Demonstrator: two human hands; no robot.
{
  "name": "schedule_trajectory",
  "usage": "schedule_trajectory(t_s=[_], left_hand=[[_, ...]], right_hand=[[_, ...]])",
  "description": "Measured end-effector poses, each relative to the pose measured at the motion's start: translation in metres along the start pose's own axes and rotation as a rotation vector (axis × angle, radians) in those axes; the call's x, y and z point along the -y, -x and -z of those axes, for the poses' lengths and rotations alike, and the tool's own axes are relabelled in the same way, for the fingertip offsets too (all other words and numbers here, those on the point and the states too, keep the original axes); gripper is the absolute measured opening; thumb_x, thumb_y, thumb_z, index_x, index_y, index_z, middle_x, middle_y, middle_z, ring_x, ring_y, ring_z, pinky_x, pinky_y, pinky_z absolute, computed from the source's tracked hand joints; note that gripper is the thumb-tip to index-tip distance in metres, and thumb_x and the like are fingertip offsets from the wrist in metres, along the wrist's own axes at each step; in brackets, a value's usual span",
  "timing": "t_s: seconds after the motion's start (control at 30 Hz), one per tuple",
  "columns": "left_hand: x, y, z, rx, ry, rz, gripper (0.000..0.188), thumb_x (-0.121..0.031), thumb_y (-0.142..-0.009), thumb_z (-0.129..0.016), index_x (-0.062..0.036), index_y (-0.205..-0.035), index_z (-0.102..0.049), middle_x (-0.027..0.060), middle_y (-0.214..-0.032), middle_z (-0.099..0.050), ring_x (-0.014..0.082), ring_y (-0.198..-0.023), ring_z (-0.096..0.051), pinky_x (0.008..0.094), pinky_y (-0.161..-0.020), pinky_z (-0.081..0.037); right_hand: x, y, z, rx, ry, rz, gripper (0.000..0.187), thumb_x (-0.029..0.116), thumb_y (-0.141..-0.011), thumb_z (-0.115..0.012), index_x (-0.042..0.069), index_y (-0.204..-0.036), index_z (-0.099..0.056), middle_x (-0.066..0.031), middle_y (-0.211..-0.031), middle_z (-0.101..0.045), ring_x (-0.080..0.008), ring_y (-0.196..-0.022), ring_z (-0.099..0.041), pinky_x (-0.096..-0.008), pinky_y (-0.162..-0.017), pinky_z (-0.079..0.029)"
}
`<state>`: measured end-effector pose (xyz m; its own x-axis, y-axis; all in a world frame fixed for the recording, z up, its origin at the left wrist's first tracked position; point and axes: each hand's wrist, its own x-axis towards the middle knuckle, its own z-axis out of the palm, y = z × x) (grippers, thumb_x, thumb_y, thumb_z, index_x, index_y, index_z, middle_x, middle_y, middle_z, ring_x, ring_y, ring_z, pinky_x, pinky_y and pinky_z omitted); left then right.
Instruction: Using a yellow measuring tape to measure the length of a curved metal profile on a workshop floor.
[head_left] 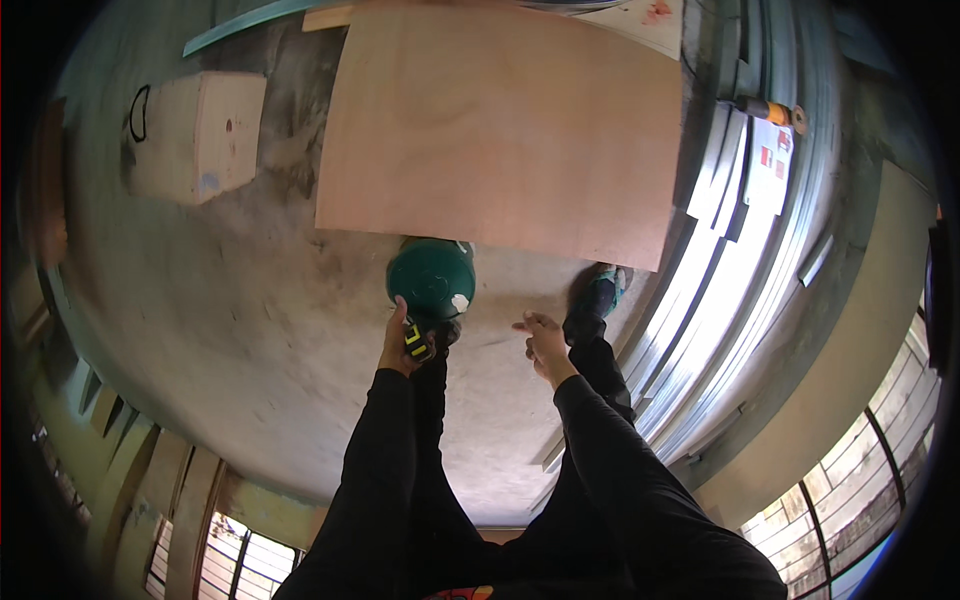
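My left hand [397, 343] is closed round a black and yellow tape measure [416, 341], just in front of a round green stool or bucket [430, 280] on the floor. To the right, my right hand [543, 343] is held in the air over the floor, its fingers partly stretched out and holding nothing I can see. Beyond both hands lies a large plywood sheet [500, 130], its near edge meeting the green round thing. What the sheet rests on is hidden.
A wooden box [228, 135] stands at the far left, a black loop on it. Long shiny metal profiles [690, 300] run along the right, with an orange and black angle grinder [775, 112] among them. My shoe [615, 285] is near the sheet's right corner.
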<state>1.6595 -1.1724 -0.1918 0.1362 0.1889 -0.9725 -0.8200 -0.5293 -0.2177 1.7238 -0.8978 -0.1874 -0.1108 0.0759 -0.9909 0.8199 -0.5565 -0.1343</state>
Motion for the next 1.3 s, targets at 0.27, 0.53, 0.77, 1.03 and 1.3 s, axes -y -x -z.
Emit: schedule_trajectory(t_s=[0.27,0.53,0.77,1.03,1.3], left_hand=[[0.027,0.118,0.001,0.018,-0.272,-0.181,0.059,-0.014,-0.072,-0.057,-0.0115,-0.127,-0.035,0.0153,-0.080,-0.057,0.0262,-0.054,-0.059,0.0412,-0.051,-0.054],[0.079,0.235,0.019,0.389,-0.936,-0.352,0.080,0.000,-0.075,-0.064,-0.0179,-0.136,-0.015,0.0125,-0.105,-0.054,0.0210,-0.080,-0.061,0.0313,-0.068,-0.052],[0.062,0.337,0.021,0.492,-1.062,-0.303,0.085,-0.008,-0.077,-0.067,-0.0093,-0.138,-0.009,0.0124,-0.099,-0.055,0.0171,-0.079,-0.060,0.0296,-0.070,-0.051],[0.051,0.406,0.098,0.454,-1.054,-0.417,0.036,-0.013,-0.082,-0.060,-0.0053,-0.114,-0.044,0.0075,-0.086,-0.055,0.0145,-0.070,-0.057,0.0272,-0.059,-0.048],[0.006,0.427,0.280,0.015,-1.677,-0.628,0.015,-0.013,-0.081,-0.049,-0.0075,-0.090,-0.059,0.0020,-0.067,-0.052,0.0146,-0.052,-0.047,0.0285,-0.046,-0.037]], right_hand=[[-0.006,0.122,-0.043,0.378,0.782,0.333,0.025,0.026,-0.092,-0.056,0.003,-0.098,-0.064,-0.0086,-0.076,-0.067,-0.0170,-0.073,-0.063,-0.0307,-0.070,-0.048],[0.004,0.256,-0.099,0.738,1.032,0.340,0.046,0.045,-0.092,-0.053,0.002,-0.107,-0.064,-0.0159,-0.093,-0.066,-0.0231,-0.087,-0.061,-0.0353,-0.079,-0.047],[-0.015,0.322,-0.132,0.588,0.931,0.425,0.039,0.035,-0.083,-0.069,0.000,-0.100,-0.065,-0.0112,-0.085,-0.067,-0.0159,-0.075,-0.062,-0.0281,-0.067,-0.049],[-0.059,0.367,-0.181,0.655,1.020,0.585,0.041,0.039,-0.080,-0.071,-0.001,-0.087,-0.063,-0.0083,-0.078,-0.064,-0.0147,-0.076,-0.059,-0.0285,-0.067,-0.047],[-0.067,0.347,-0.213,0.429,0.816,0.778,0.020,0.019,-0.091,-0.057,-0.001,-0.093,-0.058,-0.0120,-0.082,-0.068,-0.0175,-0.081,-0.064,-0.0312,-0.073,-0.049]])
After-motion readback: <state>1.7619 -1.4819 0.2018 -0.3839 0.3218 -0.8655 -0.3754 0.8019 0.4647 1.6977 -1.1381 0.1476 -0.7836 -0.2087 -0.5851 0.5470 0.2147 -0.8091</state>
